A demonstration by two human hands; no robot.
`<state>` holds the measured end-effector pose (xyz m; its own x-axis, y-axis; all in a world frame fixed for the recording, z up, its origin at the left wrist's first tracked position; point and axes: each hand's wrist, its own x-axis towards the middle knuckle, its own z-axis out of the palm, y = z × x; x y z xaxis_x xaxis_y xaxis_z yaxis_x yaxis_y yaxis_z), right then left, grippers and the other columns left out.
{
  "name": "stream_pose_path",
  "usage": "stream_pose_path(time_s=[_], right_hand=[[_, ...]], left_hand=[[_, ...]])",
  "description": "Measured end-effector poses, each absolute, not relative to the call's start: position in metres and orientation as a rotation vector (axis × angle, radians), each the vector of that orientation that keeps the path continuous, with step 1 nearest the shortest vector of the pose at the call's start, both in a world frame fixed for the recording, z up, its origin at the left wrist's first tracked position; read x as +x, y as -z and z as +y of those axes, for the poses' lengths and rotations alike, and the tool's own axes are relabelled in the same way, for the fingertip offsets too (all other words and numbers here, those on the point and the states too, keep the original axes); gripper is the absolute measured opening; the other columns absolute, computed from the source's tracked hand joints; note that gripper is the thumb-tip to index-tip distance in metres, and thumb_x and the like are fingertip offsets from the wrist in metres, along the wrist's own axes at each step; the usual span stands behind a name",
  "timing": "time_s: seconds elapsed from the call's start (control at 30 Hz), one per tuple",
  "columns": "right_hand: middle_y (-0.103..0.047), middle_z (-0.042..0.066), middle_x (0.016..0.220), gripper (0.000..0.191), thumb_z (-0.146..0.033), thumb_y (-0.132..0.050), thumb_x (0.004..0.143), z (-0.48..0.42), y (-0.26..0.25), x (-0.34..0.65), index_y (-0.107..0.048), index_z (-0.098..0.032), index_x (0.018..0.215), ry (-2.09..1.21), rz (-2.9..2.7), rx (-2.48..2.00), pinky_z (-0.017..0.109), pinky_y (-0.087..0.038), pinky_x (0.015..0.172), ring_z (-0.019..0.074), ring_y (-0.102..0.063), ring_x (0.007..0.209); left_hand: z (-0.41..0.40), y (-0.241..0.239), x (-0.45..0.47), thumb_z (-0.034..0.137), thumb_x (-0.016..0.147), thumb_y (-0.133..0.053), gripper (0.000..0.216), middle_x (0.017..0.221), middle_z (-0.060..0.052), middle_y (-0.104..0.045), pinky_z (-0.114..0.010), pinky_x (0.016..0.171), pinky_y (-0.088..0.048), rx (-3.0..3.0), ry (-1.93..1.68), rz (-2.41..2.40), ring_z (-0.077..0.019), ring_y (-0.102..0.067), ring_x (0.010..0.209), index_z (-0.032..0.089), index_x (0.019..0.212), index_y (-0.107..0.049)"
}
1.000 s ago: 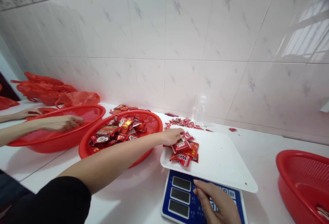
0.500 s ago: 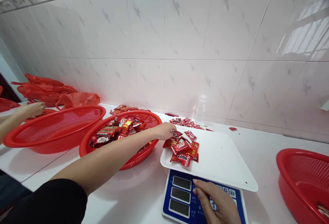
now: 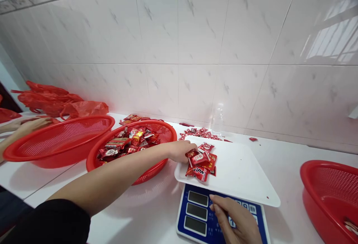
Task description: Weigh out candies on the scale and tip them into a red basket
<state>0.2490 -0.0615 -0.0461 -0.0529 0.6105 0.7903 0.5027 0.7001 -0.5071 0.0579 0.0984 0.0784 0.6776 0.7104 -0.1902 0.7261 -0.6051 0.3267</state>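
Note:
My left hand (image 3: 181, 150) reaches over the left end of a white scale tray (image 3: 240, 169). Its fingers are closed on a small red snack packet (image 3: 191, 153) at the edge of a little heap of similar packets (image 3: 200, 174). Below the tray, my right hand (image 3: 237, 218) hovers by the blue keypad and displays of a digital scale (image 3: 195, 214), thumb and forefinger drawn together with nothing visible in them. Under my left forearm stands a red basket (image 3: 92, 162) filled with wrapped snacks (image 3: 137, 136).
A second red basket (image 3: 67, 154) stands farther left, with another person's hands (image 3: 30, 126) behind it. Red plastic bags (image 3: 53, 96) lie by the tiled wall. Loose packets (image 3: 201, 133) lie behind the tray. Another red basket (image 3: 330, 195) is at the right.
My left hand has moved down and slightly inward onto the heap, bringing its packet there. My right hand has stayed put. The other person's hands have shifted lower behind the left basket.

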Motion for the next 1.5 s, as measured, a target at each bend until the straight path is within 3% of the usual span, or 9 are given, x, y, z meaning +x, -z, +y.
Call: stream_pose_path(time_s=[0.2, 0.4, 0.5, 0.6, 0.83, 1.03, 1.17, 1.3, 1.5], right_hand=[[-0.074, 0.001, 0.077, 0.019, -0.024, -0.053, 0.09, -0.062, 0.046, 0.248, -0.065, -0.025, 0.105, -0.108, -1.687, -0.901, 0.021, -0.053, 0.059, 0.014, -0.07, 0.065], [-0.074, 0.001, 0.077, 0.02, -0.022, -0.053, 0.09, -0.062, 0.046, 0.249, -0.065, -0.025, 0.106, -0.12, -1.694, -0.895, 0.022, -0.054, 0.06, 0.0143, -0.07, 0.066], [-0.074, 0.002, 0.081, 0.023, -0.018, -0.052, 0.09, -0.06, 0.044, 0.251, -0.062, -0.024, 0.11, -0.092, -1.732, -0.876, 0.02, -0.054, 0.063, 0.0136, -0.07, 0.069], [-0.073, 0.003, 0.086, 0.022, -0.014, -0.052, 0.089, -0.057, 0.04, 0.252, -0.06, -0.022, 0.108, -0.042, -1.774, -0.872, 0.021, -0.055, 0.067, 0.014, -0.07, 0.075], [-0.067, 0.01, 0.115, 0.033, -0.033, -0.052, 0.093, -0.041, 0.024, 0.247, -0.056, -0.022, 0.124, 0.177, -2.006, -1.096, 0.041, -0.058, 0.083, 0.0238, -0.064, 0.104], [-0.053, 0.011, 0.138, 0.048, -0.047, -0.037, 0.097, -0.013, 0.002, 0.233, -0.05, -0.02, 0.135, 0.029, -2.26, -1.402, 0.059, -0.041, 0.102, 0.0303, -0.048, 0.128], [-0.051, 0.008, 0.142, 0.05, -0.05, -0.038, 0.096, 0.002, -0.015, 0.223, -0.048, -0.024, 0.137, -0.122, -2.331, -1.385, 0.058, -0.034, 0.107, 0.0303, -0.043, 0.132], [-0.056, 0.01, 0.135, 0.046, -0.046, -0.04, 0.096, 0.027, -0.027, 0.226, -0.052, -0.022, 0.134, -0.165, -2.243, -1.396, 0.051, -0.039, 0.104, 0.0268, -0.051, 0.125], [-0.056, 0.013, 0.134, 0.051, -0.048, -0.034, 0.097, 0.074, -0.026, 0.243, -0.051, -0.016, 0.134, -0.244, -2.166, -1.506, 0.041, -0.041, 0.104, 0.0243, -0.05, 0.126]], left_hand=[[0.103, -0.082, 0.048, 0.007, 0.061, -0.059, 0.039, 0.088, -0.004, -0.063, -0.031, 0.073, -0.042, 2.496, -0.205, 1.192, -0.0236, -0.058, 0.081, 0.022, 0.096, -0.065], [0.088, -0.092, 0.042, 0.011, 0.072, -0.056, 0.044, 0.097, -0.004, -0.065, -0.029, 0.074, -0.046, 2.282, -0.631, 1.225, -0.0203, -0.06, 0.088, 0.021, 0.115, -0.057], [0.061, -0.088, 0.043, 0.016, 0.077, -0.059, 0.041, 0.1, -0.005, -0.066, -0.025, 0.069, -0.051, 1.789, -0.962, 1.029, -0.0161, -0.063, 0.083, 0.021, 0.118, -0.055], [0.032, -0.074, 0.038, 0.009, 0.07, -0.068, 0.043, 0.094, -0.002, -0.068, -0.018, 0.063, -0.052, 1.068, -1.201, 0.742, -0.0124, -0.065, 0.078, 0.021, 0.111, -0.059], [0.004, -0.027, 0.016, 0.003, 0.062, -0.075, 0.046, 0.085, -0.002, -0.069, -0.02, 0.058, -0.054, 0.64, -1.198, 0.638, -0.0133, -0.067, 0.073, 0.02, 0.103, -0.062], [0.0, -0.018, 0.015, 0.008, 0.056, -0.083, 0.051, 0.085, -0.003, -0.071, -0.019, 0.057, -0.053, 0.705, -1.141, 0.549, -0.0129, -0.066, 0.069, 0.019, 0.102, -0.066], [-0.002, -0.016, 0.013, 0.009, 0.057, -0.085, 0.052, 0.084, -0.002, -0.071, -0.021, 0.063, -0.054, 0.692, -1.11, 0.486, -0.0137, -0.067, 0.073, 0.022, 0.104, -0.066], [-0.001, -0.012, 0.009, 0.01, 0.055, -0.086, 0.043, 0.084, -0.002, -0.071, -0.02, 0.056, -0.052, 0.67, -1.113, 0.481, -0.0129, -0.066, 0.069, 0.023, 0.092, -0.068], [0.001, -0.011, 0.005, 0.013, 0.052, -0.088, 0.054, 0.083, -0.001, -0.07, -0.022, 0.061, -0.055, 0.622, -1.103, 0.512, -0.012, -0.065, 0.066, 0.023, 0.101, -0.067]])
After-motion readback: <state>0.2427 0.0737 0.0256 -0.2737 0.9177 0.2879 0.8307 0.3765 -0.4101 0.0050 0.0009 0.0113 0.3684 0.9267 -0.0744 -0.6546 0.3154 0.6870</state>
